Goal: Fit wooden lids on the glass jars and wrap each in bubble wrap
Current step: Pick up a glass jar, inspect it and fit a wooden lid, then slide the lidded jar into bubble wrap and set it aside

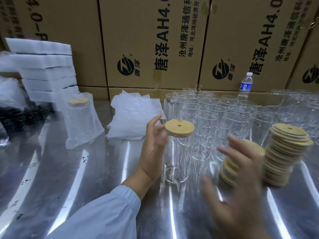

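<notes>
head view | faces forward and down | close above table (82, 178) | single view

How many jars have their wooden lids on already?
2. One lidded jar is mid-table, held by the left hand. The wrapped jar stands further left, inside bubble wrap. More could hide behind the open jars.

Tan wooden lids (290, 145), clear glass jars (215, 111), brown cartons (151, 42).
</notes>
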